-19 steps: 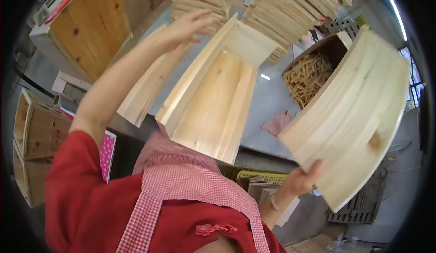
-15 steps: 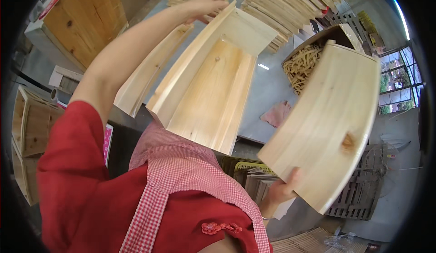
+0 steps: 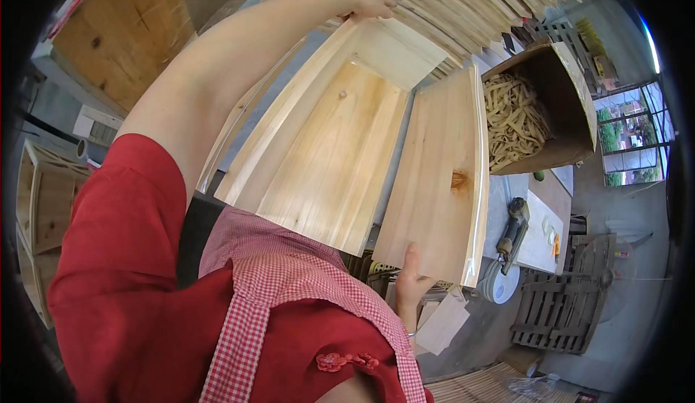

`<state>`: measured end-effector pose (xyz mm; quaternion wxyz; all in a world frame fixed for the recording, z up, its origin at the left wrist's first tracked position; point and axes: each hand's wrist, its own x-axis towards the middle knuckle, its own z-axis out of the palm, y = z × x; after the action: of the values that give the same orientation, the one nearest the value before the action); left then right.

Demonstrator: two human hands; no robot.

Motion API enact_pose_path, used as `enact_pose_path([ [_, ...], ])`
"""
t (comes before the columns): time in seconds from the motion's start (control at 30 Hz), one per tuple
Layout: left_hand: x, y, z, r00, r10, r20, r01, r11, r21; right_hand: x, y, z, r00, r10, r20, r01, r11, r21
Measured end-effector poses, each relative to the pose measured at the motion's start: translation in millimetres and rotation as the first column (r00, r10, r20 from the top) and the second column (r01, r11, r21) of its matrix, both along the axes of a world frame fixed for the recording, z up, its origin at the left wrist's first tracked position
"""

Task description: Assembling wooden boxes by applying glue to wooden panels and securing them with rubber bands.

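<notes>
Nearest the lens, red sleeve and checked apron (image 3: 289, 294). Just beyond the apron, right hand (image 3: 410, 281) under the lower end of a loose board (image 3: 438, 186), thumb up against its face, other fingers hidden behind the wood, so a pinch on the bottom edge with how tightly closed impossible to tell. Board upright and tilted, a dark knot near its right edge, standing just right of the box (image 3: 329, 142) and close against the box's right wall; touching or a hair apart not clear. Box itself an open, shallow pale-wood tray shape, bottom panel facing the lens, side walls raised, lying tilted from the apron toward the stacks. At the box's far end, left hand (image 3: 373, 2) at the top of a long outstretched arm, fingers curled over the end wall, closed on the box. Right of the box and past the board, a power tool (image 3: 512, 231) lying on the grey bench (image 3: 498, 193), a white round disc (image 3: 499, 283) just below the tool. Farther right of the box, a brown carton (image 3: 557, 84) tipped on its side, full of pale wood strips (image 3: 510, 117). Beyond the box's far end, stacks of thin wooden slats (image 3: 470, 5) fanned out. Left of the box, wooden crates (image 3: 36, 200) near the frame edge.
</notes>
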<state>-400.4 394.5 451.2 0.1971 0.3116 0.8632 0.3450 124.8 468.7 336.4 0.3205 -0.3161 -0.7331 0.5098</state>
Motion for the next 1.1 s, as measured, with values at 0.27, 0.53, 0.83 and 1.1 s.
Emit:
enact_pose_path([
  [0.27,-7.0,17.8,-8.0,0.986,-0.047,-0.162,0.027,0.992,-0.122,-11.8,-26.5,15.8,0.986,0.112,0.123,-0.124,0.988,0.091],
  [0.53,-22.6,33.3,-14.9,0.908,-0.161,-0.386,0.044,0.955,-0.295,-10.4,-34.8,19.2,0.977,0.105,0.186,-0.111,0.994,0.024],
  [0.83,-39.1,50.5,-22.3,0.751,-0.428,-0.503,0.155,0.854,-0.496,-14.3,-42.6,31.4,0.946,0.142,0.292,-0.155,0.988,0.02],
  [1.1,-18.9,36.4,-7.9,0.863,-0.234,-0.448,0.007,0.892,-0.451,-7.8,-31.6,16.3,0.93,0.197,0.31,-0.248,0.96,0.134],
])
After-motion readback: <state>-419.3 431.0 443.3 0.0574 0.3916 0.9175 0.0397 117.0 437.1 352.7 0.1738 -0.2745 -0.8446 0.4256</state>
